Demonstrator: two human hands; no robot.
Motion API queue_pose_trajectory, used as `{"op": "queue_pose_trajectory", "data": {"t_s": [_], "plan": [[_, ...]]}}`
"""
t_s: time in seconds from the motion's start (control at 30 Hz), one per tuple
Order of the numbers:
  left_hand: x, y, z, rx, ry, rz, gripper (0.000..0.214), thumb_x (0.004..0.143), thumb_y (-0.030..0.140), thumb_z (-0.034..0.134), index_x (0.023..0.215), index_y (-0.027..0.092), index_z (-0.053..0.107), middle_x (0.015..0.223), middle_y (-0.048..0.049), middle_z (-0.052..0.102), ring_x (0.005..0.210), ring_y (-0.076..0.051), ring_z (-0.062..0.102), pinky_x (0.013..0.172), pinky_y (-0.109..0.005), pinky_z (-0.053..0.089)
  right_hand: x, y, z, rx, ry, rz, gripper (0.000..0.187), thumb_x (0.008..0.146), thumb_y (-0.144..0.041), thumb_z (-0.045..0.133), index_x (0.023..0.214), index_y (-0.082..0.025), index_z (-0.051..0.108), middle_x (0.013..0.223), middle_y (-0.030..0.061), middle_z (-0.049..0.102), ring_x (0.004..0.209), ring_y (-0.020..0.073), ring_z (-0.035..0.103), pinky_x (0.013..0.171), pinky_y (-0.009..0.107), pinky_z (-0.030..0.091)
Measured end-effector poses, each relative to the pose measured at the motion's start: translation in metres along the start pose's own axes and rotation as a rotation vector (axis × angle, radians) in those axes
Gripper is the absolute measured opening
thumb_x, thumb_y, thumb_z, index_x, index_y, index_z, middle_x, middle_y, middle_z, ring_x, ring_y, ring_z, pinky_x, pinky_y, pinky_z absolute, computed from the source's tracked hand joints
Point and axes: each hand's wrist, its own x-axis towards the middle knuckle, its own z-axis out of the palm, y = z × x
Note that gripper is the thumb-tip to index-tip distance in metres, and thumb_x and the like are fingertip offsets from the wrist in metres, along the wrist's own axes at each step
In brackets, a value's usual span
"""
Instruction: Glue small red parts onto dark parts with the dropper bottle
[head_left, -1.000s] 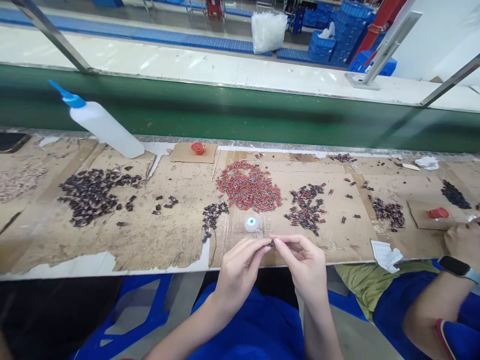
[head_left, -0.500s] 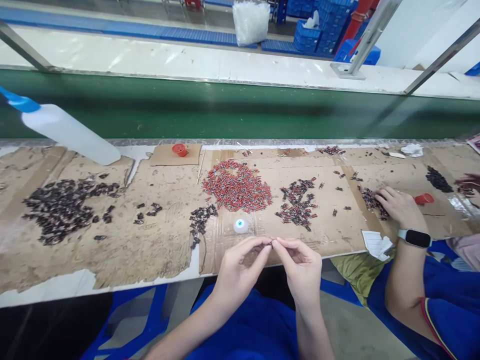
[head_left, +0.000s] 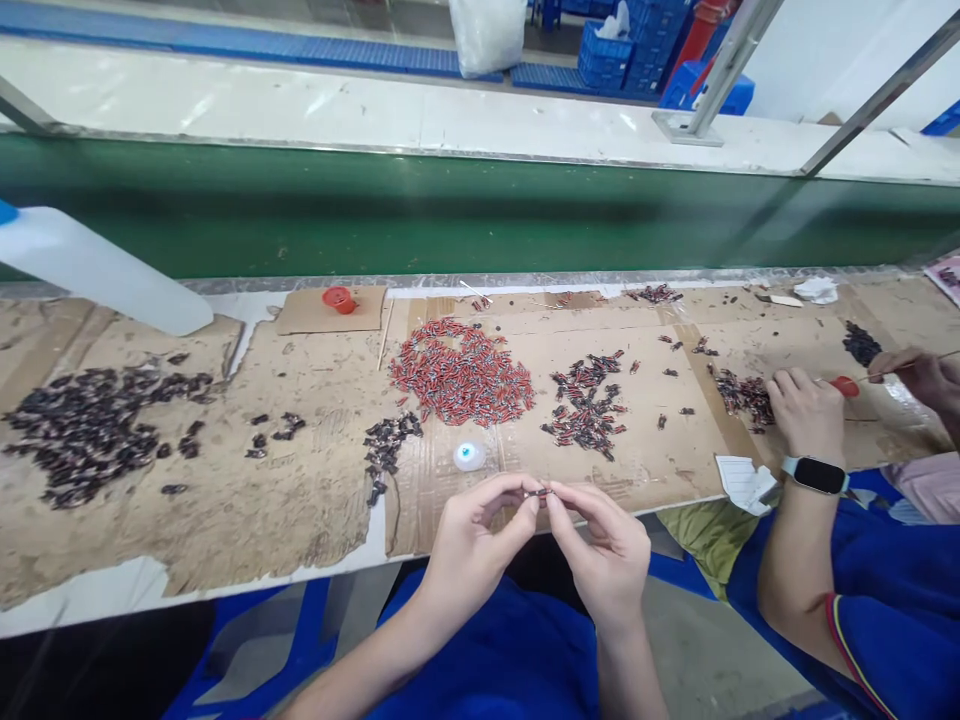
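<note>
Between the fingertips of both hands is a small dark part (head_left: 538, 492), held level just above the bench's near edge; its exact kind is too small to make out. My left hand (head_left: 484, 525) pinches one end, and my right hand (head_left: 600, 540) pinches the other. Beyond them lies a pile of small red-and-silver parts (head_left: 461, 372). A small round white container (head_left: 469, 456) with a blue spot stands in front of that pile. To its left is a cluster of dark parts (head_left: 386, 445), and to the right a dark-and-red pile (head_left: 585, 405).
A large heap of dark parts (head_left: 90, 430) covers the left of the cardboard (head_left: 315, 510). A white bottle (head_left: 105, 270) leans there. A red cup (head_left: 339, 299) stands at the back. At right, a co-worker's hand (head_left: 806, 410) touches more parts; another person's hand (head_left: 911, 375) holds a thin stick.
My fingertips have parted slightly, so more of the small dark part shows between them. The view has shifted a little. At far right, another person's hand now shows a thin stick.
</note>
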Motion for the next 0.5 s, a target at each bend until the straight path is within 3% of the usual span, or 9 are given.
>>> {"op": "queue_pose_trajectory", "data": {"t_s": [0.07, 0.13, 0.23, 0.3, 0.37, 0.43, 0.5], "plan": [[-0.001, 0.003, -0.001, 0.007, -0.013, 0.007, 0.010, 0.079, 0.020, 0.064, 0.081, 0.013, 0.071, 0.078, -0.0065, 0.074, 0.073, -0.016, 0.071, 0.070, -0.021, 0.059, 0.002, 0.005, -0.003, -0.003, -0.005, -0.064, 0.020, 0.082, -0.014, 0.066, 0.097, -0.026, 0.074, 0.084, 0.0029, 0.076, 0.073, 0.0169, 0.071, 0.068, 0.028, 0.059], [-0.003, 0.008, -0.004, 0.036, -0.029, 0.030, 0.009, 0.080, 0.019, 0.063, 0.081, 0.014, 0.071, 0.076, -0.0057, 0.073, 0.070, -0.015, 0.071, 0.068, -0.020, 0.058, 0.010, 0.011, -0.010, 0.031, -0.103, -0.161, 0.020, 0.085, -0.021, 0.064, 0.103, -0.027, 0.072, 0.086, 0.0036, 0.077, 0.077, 0.0185, 0.072, 0.071, 0.031, 0.060], [-0.009, 0.015, -0.010, 0.115, -0.029, 0.094, 0.009, 0.081, 0.020, 0.064, 0.080, 0.016, 0.071, 0.072, -0.0042, 0.072, 0.065, -0.013, 0.068, 0.063, -0.017, 0.057, 0.037, 0.022, -0.018, -0.030, -0.290, -0.315, 0.036, 0.094, -0.041, 0.047, 0.122, -0.025, 0.064, 0.110, 0.0083, 0.074, 0.109, 0.0258, 0.066, 0.094, 0.046, 0.053], [-0.013, 0.019, -0.014, 0.154, -0.010, 0.140, 0.009, 0.081, 0.022, 0.064, 0.078, 0.017, 0.071, 0.070, -0.0035, 0.071, 0.062, -0.013, 0.067, 0.061, -0.017, 0.057, 0.058, 0.030, -0.018, -0.341, -0.327, -0.308, 0.047, 0.098, -0.038, 0.034, 0.138, -0.020, 0.051, 0.141, 0.0109, 0.055, 0.139, 0.0289, 0.040, 0.110, 0.055, 0.037], [-0.015, 0.021, -0.018, 0.168, -0.003, 0.164, 0.008, 0.081, 0.022, 0.065, 0.078, 0.018, 0.071, 0.070, -0.0029, 0.071, 0.062, -0.013, 0.068, 0.060, -0.017, 0.057, 0.077, 0.038, -0.011, -0.724, -0.351, -0.247, 0.051, 0.097, -0.031, 0.034, 0.144, -0.016, 0.042, 0.155, 0.0114, 0.033, 0.147, 0.0333, 0.017, 0.114, 0.063, 0.021], [-0.017, 0.021, -0.021, 0.171, -0.008, 0.161, 0.007, 0.081, 0.022, 0.066, 0.079, 0.019, 0.071, 0.070, -0.0025, 0.071, 0.062, -0.013, 0.068, 0.060, -0.017, 0.058, 0.090, 0.048, -0.003, -0.963, -0.493, -0.283, 0.052, 0.096, -0.026, 0.033, 0.145, -0.012, 0.039, 0.157, 0.0118, 0.026, 0.147, 0.0365, 0.013, 0.114, 0.067, 0.014], [-0.017, 0.019, -0.023, 0.169, -0.014, 0.139, 0.007, 0.081, 0.023, 0.066, 0.079, 0.019, 0.072, 0.070, -0.0031, 0.071, 0.062, -0.014, 0.068, 0.060, -0.017, 0.058, 0.099, 0.059, 0.001, -1.095, -0.588, -0.328, 0.052, 0.096, -0.024, 0.031, 0.145, -0.011, 0.039, 0.156, 0.0120, 0.027, 0.147, 0.0364, 0.016, 0.113, 0.067, 0.015]]}}
